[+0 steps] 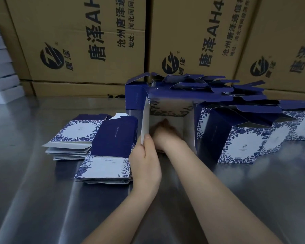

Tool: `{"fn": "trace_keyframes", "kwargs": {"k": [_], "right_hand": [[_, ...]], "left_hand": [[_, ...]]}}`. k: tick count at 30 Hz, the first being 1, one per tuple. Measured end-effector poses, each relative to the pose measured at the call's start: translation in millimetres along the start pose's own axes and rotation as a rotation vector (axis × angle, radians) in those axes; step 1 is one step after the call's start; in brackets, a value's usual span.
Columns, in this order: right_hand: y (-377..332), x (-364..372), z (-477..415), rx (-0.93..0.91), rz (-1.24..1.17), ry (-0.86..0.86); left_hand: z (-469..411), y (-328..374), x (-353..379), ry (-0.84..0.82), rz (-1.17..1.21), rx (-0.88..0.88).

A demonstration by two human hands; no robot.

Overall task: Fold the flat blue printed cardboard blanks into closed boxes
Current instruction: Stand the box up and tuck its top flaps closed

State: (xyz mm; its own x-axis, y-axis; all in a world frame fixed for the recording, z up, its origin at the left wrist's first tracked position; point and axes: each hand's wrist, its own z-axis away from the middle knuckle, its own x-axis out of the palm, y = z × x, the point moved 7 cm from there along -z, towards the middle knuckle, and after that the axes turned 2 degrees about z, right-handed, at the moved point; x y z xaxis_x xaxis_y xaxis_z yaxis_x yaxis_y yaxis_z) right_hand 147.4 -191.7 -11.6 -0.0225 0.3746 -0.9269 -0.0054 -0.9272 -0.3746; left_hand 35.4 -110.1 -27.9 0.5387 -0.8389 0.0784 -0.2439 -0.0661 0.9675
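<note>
A blue-and-white floral box (171, 106) lies on its side at the centre of the metal table, its open end facing me. My left hand (145, 164) grips the box's left wall near the front edge, thumb on the white inside. My right hand (163, 132) reaches inside the box, blurred, fingers pressing toward the inner bottom panel. Flat blue printed blanks (109, 147) lie in two overlapping stacks to the left of the box.
Several erected boxes with open blue flaps (245, 136) crowd the right and the back behind the held box. Large brown shipping cartons (88, 41) wall off the far side. White stacked boxes (2, 71) stand at far left. The steel table (42, 199) stretches toward me.
</note>
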Motion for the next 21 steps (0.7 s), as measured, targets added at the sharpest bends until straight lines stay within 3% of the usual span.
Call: {"fn": "trace_keyframes", "kwargs": {"k": [4, 7, 11, 18, 21], "right_hand": [[-1, 9, -8, -0.005, 0.033, -0.057], [-7, 13, -8, -0.139, 0.15, -0.048], [-16, 7, 0, -0.298, 0.127, 0.043], [-6, 13, -10, -0.141, 0.006, -0.071], [-8, 11, -8, -0.161, 0.065, -0.058]], "left_hand": [[-1, -1, 1, -0.005, -0.025, 0.0], [-1, -1, 2, -0.009, -0.023, 0.014], [0, -2, 1, -0.008, 0.015, 0.026], [1, -1, 3, -0.018, -0.016, 0.053], [1, -1, 3, -0.021, -0.036, 0.065]]}}
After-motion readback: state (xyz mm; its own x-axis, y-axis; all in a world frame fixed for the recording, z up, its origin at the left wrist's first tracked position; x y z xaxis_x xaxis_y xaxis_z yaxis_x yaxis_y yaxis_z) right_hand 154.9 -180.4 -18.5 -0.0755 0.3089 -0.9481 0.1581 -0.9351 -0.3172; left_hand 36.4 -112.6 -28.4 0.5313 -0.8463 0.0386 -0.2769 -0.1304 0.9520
